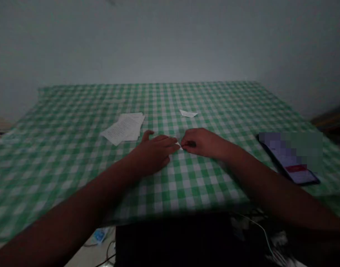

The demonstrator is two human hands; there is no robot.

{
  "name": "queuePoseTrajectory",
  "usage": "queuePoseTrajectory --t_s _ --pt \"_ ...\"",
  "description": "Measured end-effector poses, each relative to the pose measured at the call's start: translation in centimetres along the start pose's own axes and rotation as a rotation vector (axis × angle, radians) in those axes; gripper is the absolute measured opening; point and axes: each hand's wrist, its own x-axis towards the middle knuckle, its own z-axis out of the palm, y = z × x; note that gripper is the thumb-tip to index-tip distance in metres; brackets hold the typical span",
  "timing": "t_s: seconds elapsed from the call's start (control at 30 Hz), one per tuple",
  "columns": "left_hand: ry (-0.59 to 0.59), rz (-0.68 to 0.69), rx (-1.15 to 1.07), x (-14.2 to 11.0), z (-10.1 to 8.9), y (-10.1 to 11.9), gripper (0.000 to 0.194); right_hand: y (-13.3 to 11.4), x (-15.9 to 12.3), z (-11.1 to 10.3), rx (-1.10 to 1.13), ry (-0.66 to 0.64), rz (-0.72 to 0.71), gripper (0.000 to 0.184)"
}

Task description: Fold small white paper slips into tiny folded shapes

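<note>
Both my hands rest on a green and white checked tablecloth (pixel 186 185) near the table's middle. My left hand (pixel 154 152) lies flat, fingers stretched toward the right, their tips on a small white piece of paper (pixel 178 145). My right hand (pixel 201 142) is curled, its fingertips pinching the same small paper from the right. Most of the paper is hidden under the two hands.
A stack of printed white sheets (pixel 124 128) lies behind my left hand. A small folded white paper (pixel 188 113) sits farther back. A phone with a lit screen (pixel 290 159) lies at the right. Cables and dark clutter lie below the table's front edge.
</note>
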Motion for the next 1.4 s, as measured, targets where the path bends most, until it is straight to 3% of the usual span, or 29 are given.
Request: queuePoseTrajectory --t_s 0.87,1.4 --pt "-0.052 0.050 -0.049 -0.2 -0.2 -0.6 0.052 0.0 0.4 1.1 0.002 0.006 0.130 0.009" --pt "-0.038 0.012 -0.033 0.0 0.0 -0.2 0.056 0.2 0.2 0.4 0.065 -0.032 0.045 0.010"
